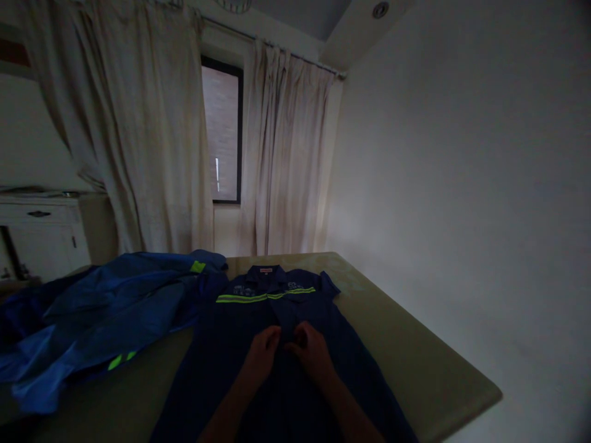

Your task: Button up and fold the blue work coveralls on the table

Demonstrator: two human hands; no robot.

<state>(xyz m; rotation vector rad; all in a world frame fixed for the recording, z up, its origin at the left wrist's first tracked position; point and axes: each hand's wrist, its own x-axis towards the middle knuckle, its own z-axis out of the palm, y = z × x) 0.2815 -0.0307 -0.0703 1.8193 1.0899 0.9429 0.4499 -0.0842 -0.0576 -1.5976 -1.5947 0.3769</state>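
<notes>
A dark navy work shirt (240,344) with a yellow-green reflective chest stripe lies flat on the table, collar away from me. My left hand (262,354) and my right hand (310,349) rest side by side on the shirt's front placket, below the stripe. Both have fingers curled and pinched at the cloth along the shirt's centre line. The room is dim, so what lies under the fingertips is hard to make out.
A pile of brighter blue work garments (96,320) with reflective patches covers the table's left side. The olive table (415,351) ends at a rounded right corner near a white wall. Curtains, a window and a white cabinet (41,237) stand behind.
</notes>
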